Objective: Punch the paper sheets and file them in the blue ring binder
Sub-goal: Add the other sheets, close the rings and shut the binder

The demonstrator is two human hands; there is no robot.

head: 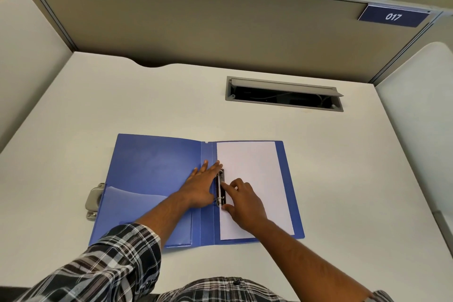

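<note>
You are at the filing step: the blue ring binder (157, 179) lies open on the desk (73, 110) with the paper sheets (252, 179) on its right half, their left edge at the ring mechanism (220, 187). Your left hand (199, 185) presses flat, fingers straight, beside the spine, while your right hand (242, 200) works its loosely curled fingers at the mechanism, holding nothing. Next, likely close the rings and fold the cover; the hole punch (94, 200) sits half under the left cover.
</note>
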